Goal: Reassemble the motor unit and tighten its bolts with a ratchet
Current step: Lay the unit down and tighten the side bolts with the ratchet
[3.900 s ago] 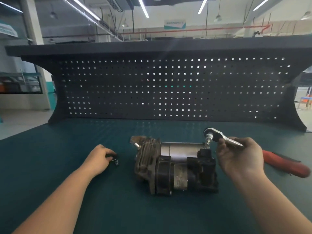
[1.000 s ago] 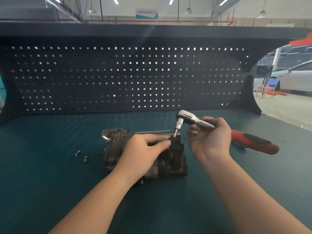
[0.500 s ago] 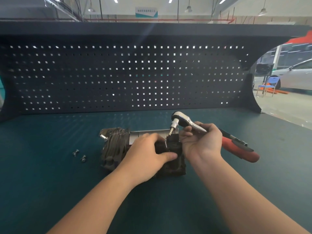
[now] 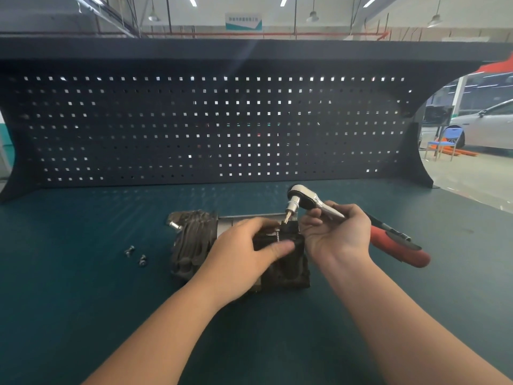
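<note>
The dark motor unit (image 4: 191,243) lies on the green bench mat, its finned end to the left and its black block to the right. My left hand (image 4: 244,248) lies over the middle of the unit, thumb pressed on the black block, and a bolt (image 4: 277,235) stands between my fingertips on top of the block. My right hand (image 4: 336,232) grips the chrome shank of the ratchet (image 4: 302,194), whose red handle (image 4: 399,248) sticks out to the right. The ratchet's bit points down at the block, just right of the bolt.
Two loose bolts (image 4: 136,255) lie on the mat left of the unit. A black pegboard back wall (image 4: 211,126) runs across the far edge of the bench. The bench's right edge (image 4: 472,207) drops off to the workshop floor.
My left hand left the loose bolts and came onto the unit with a bolt. In the last second the ratchet's bit dropped closer to the block, and my left thumb slid onto the block's front.
</note>
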The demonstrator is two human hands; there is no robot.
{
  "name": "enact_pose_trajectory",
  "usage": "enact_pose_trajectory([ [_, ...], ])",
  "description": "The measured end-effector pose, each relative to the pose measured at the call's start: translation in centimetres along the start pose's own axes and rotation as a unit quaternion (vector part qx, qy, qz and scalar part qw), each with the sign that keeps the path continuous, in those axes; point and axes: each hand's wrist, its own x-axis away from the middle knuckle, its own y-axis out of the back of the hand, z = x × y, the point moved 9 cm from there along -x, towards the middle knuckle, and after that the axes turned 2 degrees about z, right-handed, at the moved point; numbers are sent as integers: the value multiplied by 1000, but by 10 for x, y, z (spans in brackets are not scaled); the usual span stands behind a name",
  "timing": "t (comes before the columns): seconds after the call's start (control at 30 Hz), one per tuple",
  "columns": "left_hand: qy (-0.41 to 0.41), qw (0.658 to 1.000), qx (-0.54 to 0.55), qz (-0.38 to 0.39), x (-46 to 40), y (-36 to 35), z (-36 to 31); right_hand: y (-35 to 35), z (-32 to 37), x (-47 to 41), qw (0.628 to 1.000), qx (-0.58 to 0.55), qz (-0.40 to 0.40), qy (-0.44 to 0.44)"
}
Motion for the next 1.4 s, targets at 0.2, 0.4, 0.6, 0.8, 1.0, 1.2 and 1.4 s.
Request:
enact_pose_trajectory([
  [0.2,7,991,132,-16,-1,8,0,1,-1,-1,1000,-17,-1,-12],
  [0.4,8,989,142,-45,0,8,0,2,-2,-1,1000,-17,-10,-20],
  [0.6,3,990,139,-32,1,6,-4,2,-1,-1,1000,-7,-12,-24],
  [0.8,-4,987,159,-20,1,4,-6,2,0,-1,999,-9,-15,-27],
  [1.0,20,985,171,4,-5,0,-2,0,5,-2,1000,-18,-12,-20],
  [1.2,17,987,157,14,-7,-1,-3,-9,12,3,998,53,24,16],
  [1.4,-5,988,152,39,-6,-4,-3,-29,12,14,981,149,92,86],
])
